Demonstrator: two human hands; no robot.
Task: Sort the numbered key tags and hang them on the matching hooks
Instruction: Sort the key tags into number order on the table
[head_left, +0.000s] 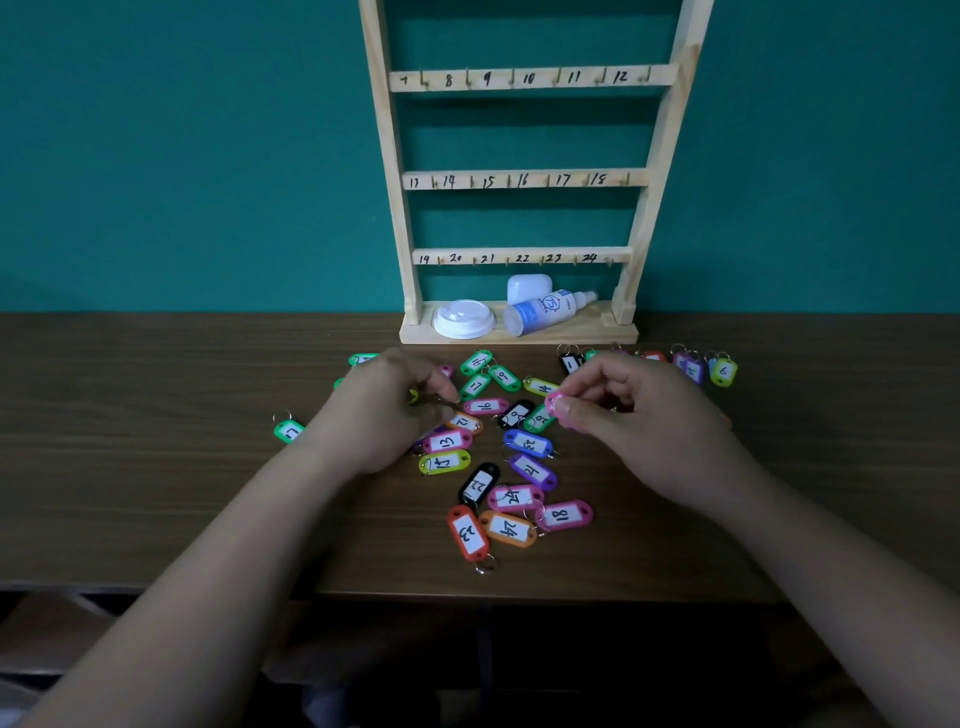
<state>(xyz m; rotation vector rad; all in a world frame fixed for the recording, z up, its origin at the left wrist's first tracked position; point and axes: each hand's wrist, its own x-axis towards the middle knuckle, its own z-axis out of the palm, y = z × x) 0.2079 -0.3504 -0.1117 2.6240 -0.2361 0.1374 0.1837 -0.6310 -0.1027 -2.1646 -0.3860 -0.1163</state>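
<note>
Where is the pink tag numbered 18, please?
In the head view, just below centre, the pink 18 tag lies immediately right of the orange 24 tag.

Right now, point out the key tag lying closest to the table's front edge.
The red tag just left of the orange tag marked 24: its ring lies nearest that edge.

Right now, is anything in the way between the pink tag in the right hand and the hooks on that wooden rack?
Nothing visible does. The right hand pinches the pink tag, and the hooks on the rack are bare. The spray bottle and white lid lie on its base, below the lowest rail.
</note>
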